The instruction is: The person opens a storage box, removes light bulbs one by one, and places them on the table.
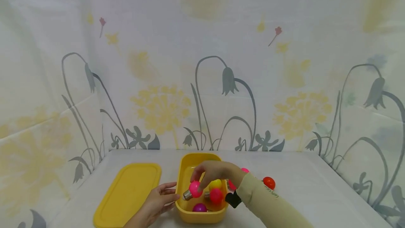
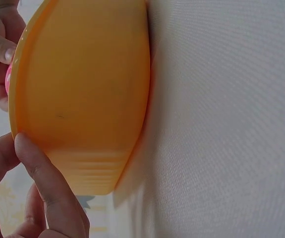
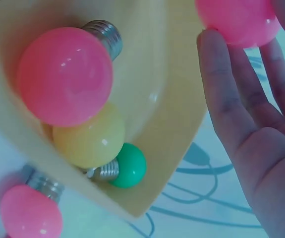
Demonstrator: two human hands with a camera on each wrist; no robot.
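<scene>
A pink light bulb [image 1: 195, 189] with a silver screw base is pinched in my right hand [image 1: 212, 171], over the inside of a yellow plastic box [image 1: 200, 218]. The same held bulb [image 3: 239, 22] shows only partly in the right wrist view. My left hand [image 1: 159, 199] is at the box's left side; in the left wrist view its thumb and a finger [image 2: 35, 158] pinch the rim. Inside the box lie another pink bulb [image 3: 65, 77], a yellow bulb [image 3: 89, 136], a green bulb [image 3: 131, 165] and a purple bulb [image 1: 199, 208].
A flat yellow lid [image 1: 129, 192] lies left of the box on the white table [image 1: 303, 192]. Right of the box, a red-orange bulb [image 1: 269, 183] and pink bulbs [image 3: 31, 213] rest on the table, partly behind my right arm. A flower-printed cloth [image 1: 202, 108] hangs behind.
</scene>
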